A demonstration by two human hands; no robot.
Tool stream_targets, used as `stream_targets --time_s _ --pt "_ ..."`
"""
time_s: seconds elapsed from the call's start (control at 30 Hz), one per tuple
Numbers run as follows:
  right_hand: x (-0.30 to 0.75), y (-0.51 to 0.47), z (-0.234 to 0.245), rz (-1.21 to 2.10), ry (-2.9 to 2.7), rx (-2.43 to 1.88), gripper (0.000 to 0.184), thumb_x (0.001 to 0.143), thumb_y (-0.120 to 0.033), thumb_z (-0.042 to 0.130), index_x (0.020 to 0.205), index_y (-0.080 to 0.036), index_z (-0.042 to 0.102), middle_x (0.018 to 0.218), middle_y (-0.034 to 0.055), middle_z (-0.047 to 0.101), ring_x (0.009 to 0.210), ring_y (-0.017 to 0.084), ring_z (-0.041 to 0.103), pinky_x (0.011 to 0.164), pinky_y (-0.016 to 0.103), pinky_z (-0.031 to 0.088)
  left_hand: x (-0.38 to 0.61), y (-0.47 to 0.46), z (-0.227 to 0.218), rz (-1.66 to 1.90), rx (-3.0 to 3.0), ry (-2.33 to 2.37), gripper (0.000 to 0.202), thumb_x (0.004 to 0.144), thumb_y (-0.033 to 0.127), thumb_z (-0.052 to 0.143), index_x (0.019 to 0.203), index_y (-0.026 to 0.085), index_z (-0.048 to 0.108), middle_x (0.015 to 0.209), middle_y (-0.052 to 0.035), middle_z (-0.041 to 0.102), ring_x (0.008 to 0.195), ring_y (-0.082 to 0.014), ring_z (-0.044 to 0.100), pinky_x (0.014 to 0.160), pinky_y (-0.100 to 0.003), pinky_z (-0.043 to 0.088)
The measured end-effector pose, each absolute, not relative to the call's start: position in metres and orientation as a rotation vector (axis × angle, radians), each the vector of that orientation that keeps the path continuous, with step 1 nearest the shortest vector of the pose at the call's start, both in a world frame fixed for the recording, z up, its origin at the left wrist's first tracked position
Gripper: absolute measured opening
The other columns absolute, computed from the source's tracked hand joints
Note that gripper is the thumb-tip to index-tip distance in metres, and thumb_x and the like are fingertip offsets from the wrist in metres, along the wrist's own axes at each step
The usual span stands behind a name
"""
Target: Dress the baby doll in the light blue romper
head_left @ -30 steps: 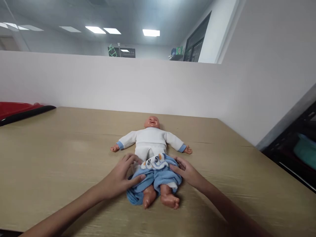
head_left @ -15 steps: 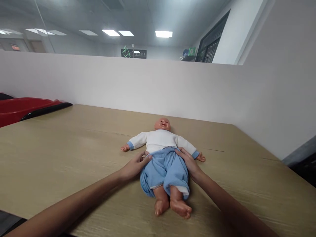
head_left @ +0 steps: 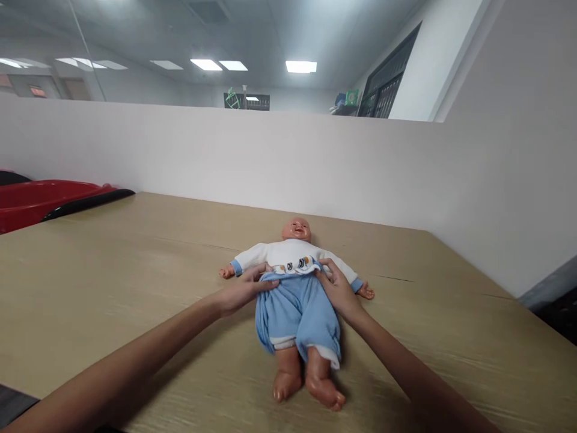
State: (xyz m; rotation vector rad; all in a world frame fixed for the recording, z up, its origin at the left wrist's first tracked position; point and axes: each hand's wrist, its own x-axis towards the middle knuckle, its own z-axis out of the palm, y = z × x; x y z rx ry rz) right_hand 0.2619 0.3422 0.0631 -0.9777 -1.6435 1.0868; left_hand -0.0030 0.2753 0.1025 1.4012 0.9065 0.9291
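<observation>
A baby doll lies on its back on the wooden table, head away from me and bare feet toward me. It wears a white top with blue cuffs and light blue pants with white-edged legs. My left hand pinches the waistband on the left, thumb over the cloth. On the other side my right hand grips the waistband between thumb and fingers. Between the hands a white strip with small printed figures shows above the blue cloth. The fingertips behind the cloth are hidden.
The wooden table meets a white wall at the back, with a glass pane above it. A red plastic tub-like thing with a black edge stands at the far left. Another white wall runs along the right.
Both hands have raised the waistband, and the printed white strip has come into view. The pant legs have ridden up, baring more of the doll's legs.
</observation>
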Motion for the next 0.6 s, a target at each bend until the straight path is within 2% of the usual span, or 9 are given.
stream_targets --time_s 0.1,0.23,0.33,0.43,0.53,0.6 --pt "0.258 0.356 0.056 1.017 -1.594 -1.047 0.052 0.087 -0.074 0.062 0.108 -0.027 0.056 0.070 -0.0048 0.054 0.061 0.018 0.048 0.059 0.030 0.039 0.000 0.298 0.093 0.944 1.098 0.842 0.043 0.076 0.044 0.091 0.102 0.022 0.065 0.103 -0.0035 0.069 0.104 -0.0230 0.065 0.101 -0.037 0.049" --pt "0.256 0.371 0.052 0.960 -1.588 -1.069 0.054 0.088 -0.075 0.059 0.109 -0.026 0.058 0.075 -0.0030 0.059 0.068 0.020 0.053 0.066 0.032 0.044 0.004 0.319 0.083 0.930 1.136 0.871 0.054 0.082 0.058 0.083 0.115 0.019 0.066 0.114 -0.0121 0.074 0.108 -0.0269 0.069 0.102 -0.040 0.051" --pt "0.260 0.372 0.054 0.957 -1.627 -1.081 0.052 0.088 -0.073 0.061 0.105 -0.024 0.062 0.077 -0.0016 0.063 0.074 0.022 0.058 0.072 0.033 0.047 0.002 0.326 0.084 0.942 1.392 1.005 0.054 0.085 0.066 0.076 0.108 0.017 0.068 0.102 -0.0082 0.072 0.099 -0.0248 0.067 0.090 -0.035 0.052" --pt "0.266 0.366 0.061 0.966 -1.702 -1.088 0.046 0.086 -0.067 0.070 0.095 -0.023 0.069 0.080 0.0012 0.068 0.082 0.025 0.061 0.080 0.036 0.048 -0.006 0.327 0.087 0.978 1.518 1.089 0.046 0.080 0.060 0.084 0.091 0.018 0.070 0.089 -0.0007 0.064 0.090 -0.0202 0.059 0.083 -0.029 0.046" --pt "0.269 0.358 0.070 0.960 -1.789 -1.083 0.041 0.083 -0.062 0.077 0.089 -0.022 0.073 0.091 0.0047 0.074 0.092 0.028 0.063 0.092 0.041 0.048 -0.013 0.320 0.090 0.945 1.641 1.146 0.044 0.086 0.060 0.077 0.079 0.019 0.067 0.082 0.0015 0.059 0.083 -0.0190 0.054 0.078 -0.029 0.042" --pt "0.269 0.356 0.073 0.918 -1.796 -1.058 0.038 0.082 -0.061 0.078 0.090 -0.023 0.074 0.097 0.0050 0.074 0.097 0.030 0.063 0.096 0.042 0.047 -0.015 0.314 0.089 0.940 1.728 1.161 0.045 0.090 0.062 0.070 0.080 0.019 0.066 0.083 0.0006 0.060 0.085 -0.0206 0.055 0.080 -0.031 0.043"
